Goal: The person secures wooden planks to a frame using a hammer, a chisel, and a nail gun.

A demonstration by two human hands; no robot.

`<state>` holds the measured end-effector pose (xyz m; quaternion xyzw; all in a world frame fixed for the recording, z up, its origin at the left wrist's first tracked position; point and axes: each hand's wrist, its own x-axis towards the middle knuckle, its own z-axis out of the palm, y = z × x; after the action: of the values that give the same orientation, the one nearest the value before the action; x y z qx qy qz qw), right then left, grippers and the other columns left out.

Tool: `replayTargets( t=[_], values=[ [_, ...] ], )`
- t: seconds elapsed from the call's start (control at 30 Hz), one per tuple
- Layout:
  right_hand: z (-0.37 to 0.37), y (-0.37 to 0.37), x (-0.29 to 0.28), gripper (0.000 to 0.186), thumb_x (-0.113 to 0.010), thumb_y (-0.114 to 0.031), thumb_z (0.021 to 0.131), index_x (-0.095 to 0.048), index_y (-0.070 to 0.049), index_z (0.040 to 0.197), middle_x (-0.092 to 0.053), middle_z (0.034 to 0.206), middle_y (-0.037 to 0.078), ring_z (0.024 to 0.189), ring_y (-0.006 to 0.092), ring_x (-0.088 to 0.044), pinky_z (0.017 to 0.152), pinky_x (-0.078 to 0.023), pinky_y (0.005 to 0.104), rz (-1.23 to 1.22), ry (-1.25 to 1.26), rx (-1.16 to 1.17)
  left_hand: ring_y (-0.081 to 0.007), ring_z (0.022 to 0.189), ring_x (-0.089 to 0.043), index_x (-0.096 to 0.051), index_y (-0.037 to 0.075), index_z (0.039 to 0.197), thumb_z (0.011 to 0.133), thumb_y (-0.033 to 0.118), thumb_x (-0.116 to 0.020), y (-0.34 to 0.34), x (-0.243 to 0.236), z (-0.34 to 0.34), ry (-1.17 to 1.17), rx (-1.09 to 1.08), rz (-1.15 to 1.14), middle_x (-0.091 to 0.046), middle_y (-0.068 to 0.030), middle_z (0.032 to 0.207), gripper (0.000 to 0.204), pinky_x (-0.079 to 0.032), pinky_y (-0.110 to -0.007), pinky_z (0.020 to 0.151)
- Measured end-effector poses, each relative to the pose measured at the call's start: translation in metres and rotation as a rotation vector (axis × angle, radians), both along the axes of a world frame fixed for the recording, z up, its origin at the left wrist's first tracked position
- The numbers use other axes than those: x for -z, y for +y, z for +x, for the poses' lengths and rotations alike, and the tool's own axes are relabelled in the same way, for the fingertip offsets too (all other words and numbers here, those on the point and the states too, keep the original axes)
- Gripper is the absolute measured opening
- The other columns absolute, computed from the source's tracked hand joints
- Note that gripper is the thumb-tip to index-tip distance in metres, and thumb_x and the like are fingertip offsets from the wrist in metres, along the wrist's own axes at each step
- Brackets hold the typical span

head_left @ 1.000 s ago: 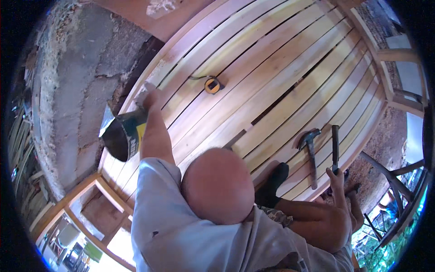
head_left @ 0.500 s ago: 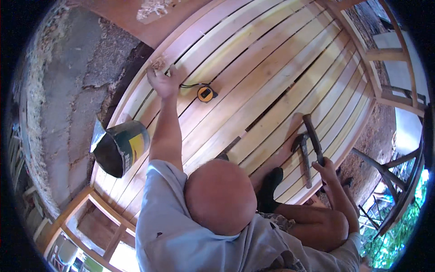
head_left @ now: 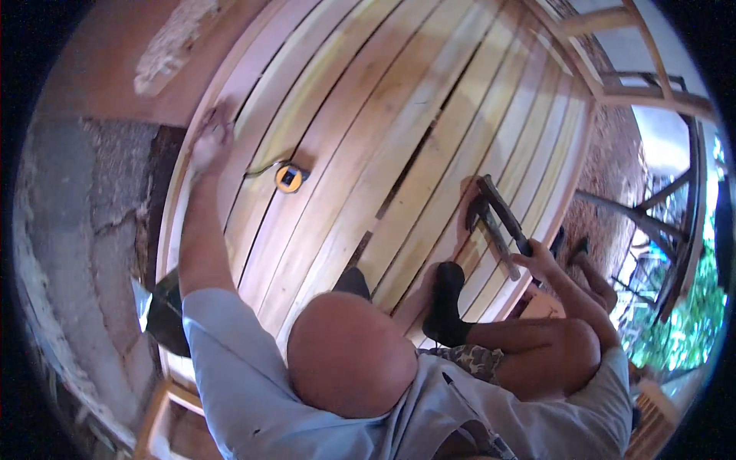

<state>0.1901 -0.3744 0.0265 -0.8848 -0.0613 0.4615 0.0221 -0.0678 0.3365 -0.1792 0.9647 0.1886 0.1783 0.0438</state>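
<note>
My left hand (head_left: 211,146) is low over the left rim of a slatted wooden platform (head_left: 399,100). Motion smears its fingers, so I cannot make out whether it holds anything. To its right, a round yellow-and-black tape measure (head_left: 289,178) lies on the slats with a dark strap. My right hand (head_left: 540,261) is closed round the black grip of a long, dark bar-like tool (head_left: 502,208), whose kind I cannot tell. Just under and left of that tool, a hammer (head_left: 498,244) rests on the slats.
A dark cut-open bucket (head_left: 170,313) is partly hidden by my left sleeve. My dark-socked foot (head_left: 446,303) is on the slats. Wooden rails (head_left: 571,54) rise at the far right end. Wood shavings (head_left: 175,44) lie on the surface beyond the left rim.
The view has shifted, so the platform and tape measure sit further left. My left hand has blurred; the shavings earlier at its fingers no longer show clearly. My right hand keeps the dark tool.
</note>
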Motion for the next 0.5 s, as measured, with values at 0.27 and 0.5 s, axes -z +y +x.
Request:
replayTargets(
  t=[0.27, 0.5],
  values=[
    [0.011, -0.023, 0.011, 0.054, -0.082, -0.041, 0.076, -0.062, 0.002, 0.102, -0.064, 0.083, 0.010, 0.079, 0.0192, -0.061, 0.072, -0.049, 0.0345, -0.009, 0.081, 0.055, -0.0334, 0.117, -0.060, -0.060, 0.005, 0.127, 0.099, 0.016, -0.048, -0.012, -0.007, -0.031, -0.037, -0.093, -0.155, -0.062, -0.0165, 0.127, 0.033, -0.048, -0.038, 0.101],
    [0.007, -0.014, -0.012, 0.053, -0.084, -0.036, 0.074, -0.063, 0.002, 0.104, -0.064, 0.084, 0.008, 0.080, 0.0164, -0.059, 0.072, -0.049, 0.0347, -0.010, 0.164, 0.212, -0.0304, 0.102, -0.068, -0.065, 0.004, 0.123, 0.094, 0.015, -0.055, -0.057, -0.036, -0.003, 0.323, -0.472, -0.115, -0.068, -0.0150, 0.118, 0.032, -0.055, -0.039, 0.082]
  ],
)
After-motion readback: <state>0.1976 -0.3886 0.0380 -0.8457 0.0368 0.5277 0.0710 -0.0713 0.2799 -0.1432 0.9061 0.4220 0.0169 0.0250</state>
